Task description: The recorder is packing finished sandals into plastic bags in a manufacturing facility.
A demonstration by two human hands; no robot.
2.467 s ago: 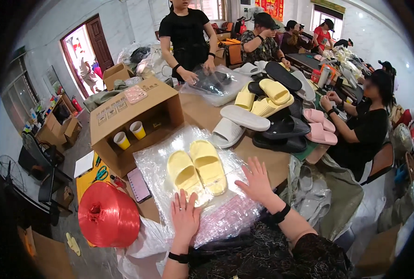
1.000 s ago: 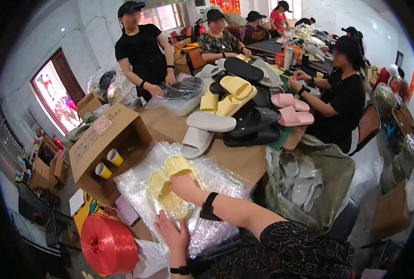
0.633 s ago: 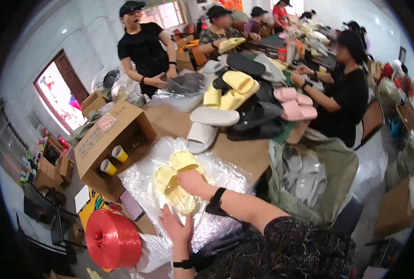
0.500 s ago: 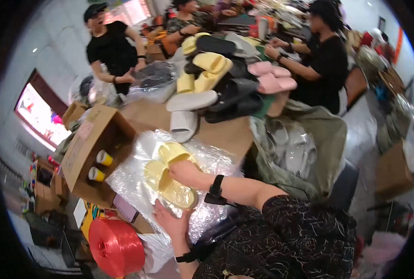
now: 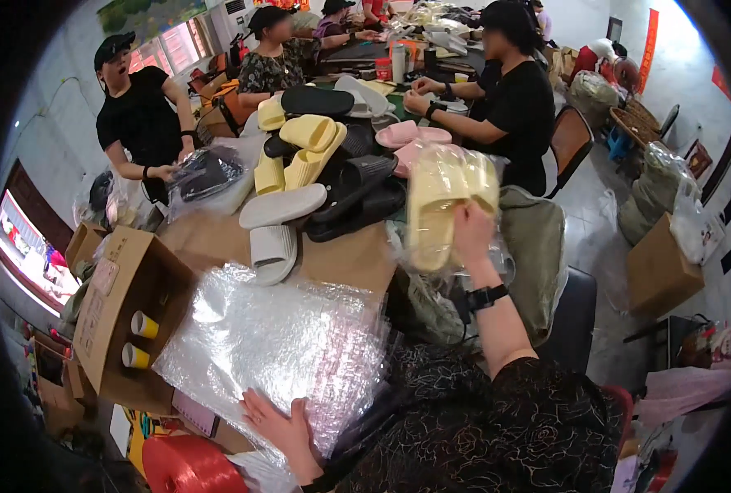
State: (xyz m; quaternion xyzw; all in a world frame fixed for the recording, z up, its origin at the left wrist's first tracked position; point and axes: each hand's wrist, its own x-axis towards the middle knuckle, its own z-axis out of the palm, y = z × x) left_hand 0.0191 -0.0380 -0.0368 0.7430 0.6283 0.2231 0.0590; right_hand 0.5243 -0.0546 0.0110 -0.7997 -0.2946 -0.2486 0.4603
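My right hand (image 5: 474,232) grips a pair of pale yellow slippers (image 5: 438,197) in a clear plastic bag, held up over the open woven sack (image 5: 534,271) on the right. Its fingers are closed on the near part of the bagged pair. At the front of the table lies a stack of clear plastic bags (image 5: 258,341). My left hand (image 5: 279,427) rests on its near edge with the fingers stretched out. Beyond the stack is a heap of loose slippers: a grey slipper (image 5: 273,253), black slippers (image 5: 357,193) and yellow slippers (image 5: 308,148).
A cardboard box (image 5: 123,304) with two yellow-and-white paper cups stands left of the bags. Nearer is a roll of red plastic twine (image 5: 189,468). Several people work around the table, one (image 5: 513,99) just past the sack. A black chair (image 5: 569,320) stands at the right.
The yellow slippers have been lifted off the plastic bags by my right hand and carried right, over the sack. My left hand has shifted a little left and down on the stack.
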